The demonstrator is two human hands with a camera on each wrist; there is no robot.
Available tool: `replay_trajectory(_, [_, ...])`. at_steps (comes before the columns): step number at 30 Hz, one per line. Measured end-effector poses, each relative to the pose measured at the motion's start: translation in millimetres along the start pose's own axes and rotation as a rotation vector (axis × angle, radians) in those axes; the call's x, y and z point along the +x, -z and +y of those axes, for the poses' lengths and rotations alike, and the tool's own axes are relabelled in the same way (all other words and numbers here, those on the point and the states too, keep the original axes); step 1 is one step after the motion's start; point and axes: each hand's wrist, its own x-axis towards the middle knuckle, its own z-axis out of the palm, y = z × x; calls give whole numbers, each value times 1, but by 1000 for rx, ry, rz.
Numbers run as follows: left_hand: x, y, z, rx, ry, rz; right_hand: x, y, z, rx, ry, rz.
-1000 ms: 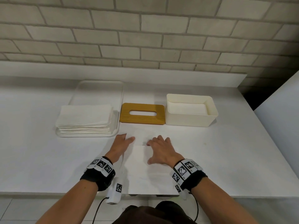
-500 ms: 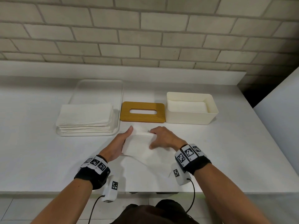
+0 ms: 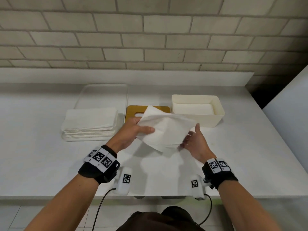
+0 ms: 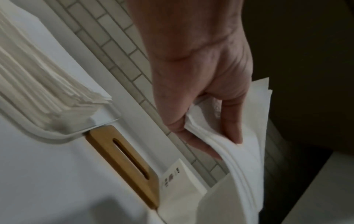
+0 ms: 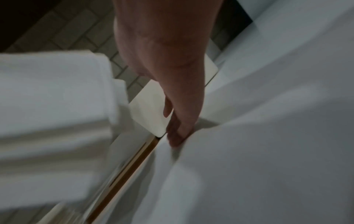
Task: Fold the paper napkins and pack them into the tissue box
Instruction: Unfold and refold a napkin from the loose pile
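We find the folded napkin (image 3: 164, 130) lifted clear of the counter (image 3: 33, 155), where one second ago it lay flat under both palms just in front of the wooden lid (image 3: 131, 112); half a second ago it was being gathered, and it now hangs in the air in front of the tissue box (image 3: 198, 110), its far corner overlapping the lid in the head view. The left hand (image 3: 133, 132) grips the napkin's left edge, thumb on top and fingers curled beneath; the left wrist view confirms several layers pinched between thumb and fingers (image 4: 232, 121). The right hand (image 3: 194, 144) stands at the napkin's right edge with fingers spread and mostly straight; whether they touch the paper or only steady it, we cannot tell, as the right wrist view is blurred. The tissue box stands open at the right of the lid and already holds white folded paper lying low inside. Left of the lid, the napkin stack (image 3: 90, 120) rests on a clear tray (image 3: 103, 92), many sheets deep. We judge that folding of this piece is complete and the transfer into the box is in hand; much of the task remains. The carry calls for keeping the layers together, since the loose near edge may fan open.
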Motion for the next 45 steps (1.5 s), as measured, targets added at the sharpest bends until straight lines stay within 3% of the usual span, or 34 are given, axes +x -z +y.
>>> replay_trajectory(4, [2, 7, 6, -282, -7, -15, -19, -5, -3, 283, -136, -145])
replay_trajectory(10, [9, 18, -34, -176, 159, 136, -24, -13, -12, 387, -172, -217])
replay_trajectory(12, [8, 18, -52, -162, 175, 192, -24, -15, -10, 253, -160, -246])
replay_trajectory(14, [6, 16, -63, -168, 160, 236, -16, -16, -3, -17, -42, -241])
replay_trajectory(16, [3, 16, -70, -168, 104, 274, -10, -19, 4, -278, 130, -137])
replay_trajectory(19, [0, 22, -76, -141, 55, 361, -6, -21, 11, -428, 311, -46])
replay_trajectory(29, [-4, 21, -96, -43, 45, 364, 3, -9, 39, -500, 280, -34])
replay_trajectory(36, [-3, 21, -89, 15, -99, 367, 0, -6, 39, -435, 327, -108])
replay_trajectory(40, [-1, 23, -100, 50, -45, 389, 0, -6, 46, -457, 316, -80])
replay_trajectory(45, [-6, 16, -84, 40, -201, 445, -6, -10, 32, -376, 439, -103])
